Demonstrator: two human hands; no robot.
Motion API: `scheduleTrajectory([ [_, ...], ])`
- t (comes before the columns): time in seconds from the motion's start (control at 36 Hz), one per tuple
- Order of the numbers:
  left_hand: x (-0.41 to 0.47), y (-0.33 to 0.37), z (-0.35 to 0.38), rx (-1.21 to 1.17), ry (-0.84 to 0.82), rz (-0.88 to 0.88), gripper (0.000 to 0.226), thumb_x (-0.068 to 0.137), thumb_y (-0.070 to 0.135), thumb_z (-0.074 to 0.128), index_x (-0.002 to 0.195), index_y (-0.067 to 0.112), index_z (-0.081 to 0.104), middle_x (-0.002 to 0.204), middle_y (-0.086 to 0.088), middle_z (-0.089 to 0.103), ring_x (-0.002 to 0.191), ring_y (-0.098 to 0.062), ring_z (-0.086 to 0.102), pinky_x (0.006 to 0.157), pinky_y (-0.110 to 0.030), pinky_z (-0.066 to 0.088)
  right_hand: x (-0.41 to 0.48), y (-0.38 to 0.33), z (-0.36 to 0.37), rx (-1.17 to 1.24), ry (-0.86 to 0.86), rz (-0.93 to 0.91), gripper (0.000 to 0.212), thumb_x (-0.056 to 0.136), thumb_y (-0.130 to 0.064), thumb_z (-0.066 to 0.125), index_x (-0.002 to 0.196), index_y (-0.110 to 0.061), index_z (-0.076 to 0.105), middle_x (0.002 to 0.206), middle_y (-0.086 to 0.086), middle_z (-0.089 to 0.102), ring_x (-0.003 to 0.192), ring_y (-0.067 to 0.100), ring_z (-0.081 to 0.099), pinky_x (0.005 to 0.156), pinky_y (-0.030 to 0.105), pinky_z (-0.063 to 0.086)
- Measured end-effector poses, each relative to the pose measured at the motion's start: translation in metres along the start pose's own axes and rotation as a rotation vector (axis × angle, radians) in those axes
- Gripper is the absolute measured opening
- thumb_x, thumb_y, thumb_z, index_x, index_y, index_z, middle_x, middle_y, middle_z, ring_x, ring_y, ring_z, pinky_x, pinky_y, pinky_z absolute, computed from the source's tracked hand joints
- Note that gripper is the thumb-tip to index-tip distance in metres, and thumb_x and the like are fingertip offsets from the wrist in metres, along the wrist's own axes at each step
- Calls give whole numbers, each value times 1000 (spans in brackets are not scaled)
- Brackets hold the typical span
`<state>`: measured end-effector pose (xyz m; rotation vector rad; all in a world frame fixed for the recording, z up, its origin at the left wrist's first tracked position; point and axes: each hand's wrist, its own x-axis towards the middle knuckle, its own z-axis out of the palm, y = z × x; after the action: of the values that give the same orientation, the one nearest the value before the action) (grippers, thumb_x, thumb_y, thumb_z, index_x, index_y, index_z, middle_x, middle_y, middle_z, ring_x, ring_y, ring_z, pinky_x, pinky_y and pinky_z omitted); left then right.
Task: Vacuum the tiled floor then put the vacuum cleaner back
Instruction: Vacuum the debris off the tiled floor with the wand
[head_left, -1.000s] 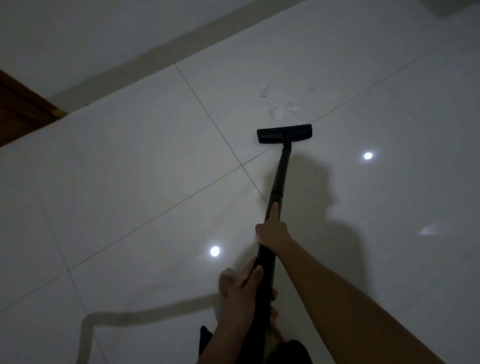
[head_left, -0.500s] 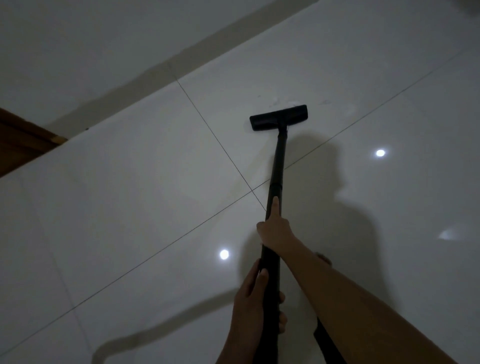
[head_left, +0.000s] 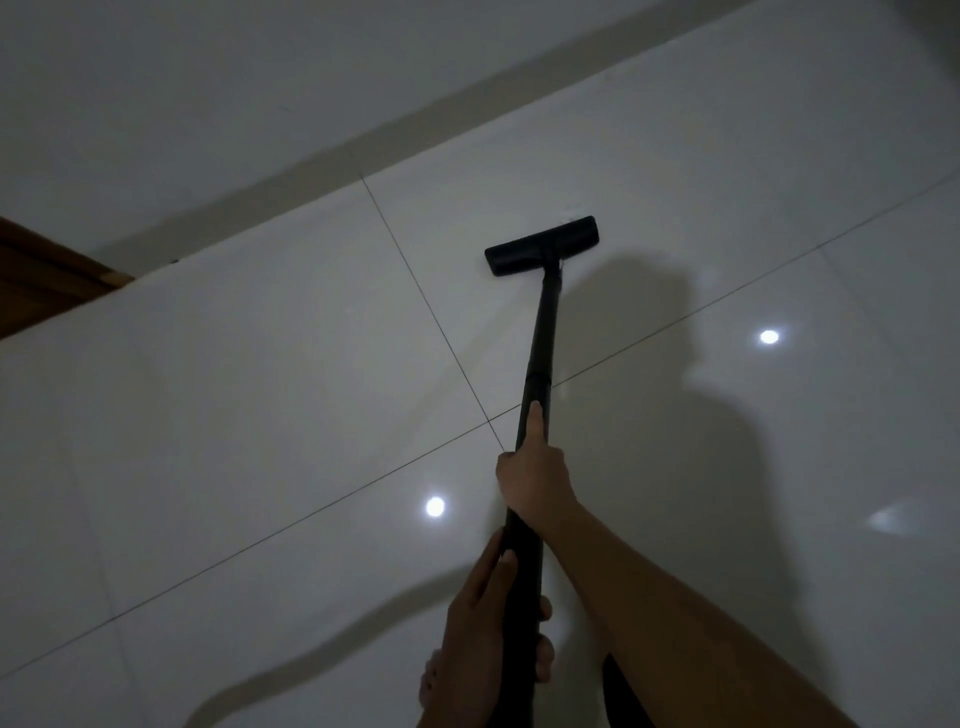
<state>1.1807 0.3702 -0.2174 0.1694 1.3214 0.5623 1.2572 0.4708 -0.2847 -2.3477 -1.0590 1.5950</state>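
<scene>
On glossy tile (head_left: 260, 415) rests the flat-nozzled black vacuum (head_left: 544, 332).

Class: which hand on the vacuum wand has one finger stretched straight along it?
The right hand, nearer the floor head; the left hand has its fingers curled round the wand.

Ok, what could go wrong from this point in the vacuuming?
White scraps lie at the far edge of the floor head; a push may scatter them toward the skirting rather than lift them. The room is dim and the glossy tiled floor glares, so specks may be missed. Right hand and left hand both grip the wand, so control looks sound.
</scene>
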Motion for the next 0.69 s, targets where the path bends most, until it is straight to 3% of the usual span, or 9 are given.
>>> scheduleTrajectory([
  [0.17, 4, 16, 7, 0, -8, 22, 24, 97, 26, 46, 115, 35, 60, 71, -21, 58, 39, -24, 49, 35, -23, 42, 11, -13, -8, -13, -4, -3, 76, 95, -10, 43, 153, -26, -4, 117, 19, 57, 82, 21, 52, 75, 29, 46],
  [0.31, 9, 25, 9, 11, 11, 26, 28, 97, 27, 47, 121, 35, 60, 71, -20, 60, 38, -24, 48, 36, -24, 42, 18, -22, -11, -40, 26, -7, 76, 96, -13, 44, 152, -27, -5, 115, 18, 57, 83, 22, 54, 79, 33, 50],
  [0.5, 20, 39, 10, 25, 13, 19, 21, 96, 29, 47, 106, 40, 61, 59, -12, 63, 37, -23, 50, 37, -23, 42, 29, -33, -14, -44, 28, -14, 76, 95, -13, 44, 153, -24, -5, 118, 20, 55, 81, 22, 51, 75, 30, 44],
  [0.61, 26, 46, 9, 11, -16, 19, 21, 96, 25, 48, 100, 39, 63, 64, -15, 61, 36, -22, 49, 36, -23, 42, 38, -40, -13, -35, 5, 2, 77, 95, -13, 44, 153, -24, -6, 121, 20, 54, 82, 22, 51, 73, 30, 45],
  [0.69, 34, 51, 7, -4, -26, 17, 21, 96, 25, 48, 109, 31, 63, 62, -13, 60, 36, -22, 48, 36, -22, 41, 46, -43, -13, -47, 14, 4, 78, 95, -13, 44, 153, -25, -7, 120, 20, 54, 83, 23, 52, 74, 33, 48],
])
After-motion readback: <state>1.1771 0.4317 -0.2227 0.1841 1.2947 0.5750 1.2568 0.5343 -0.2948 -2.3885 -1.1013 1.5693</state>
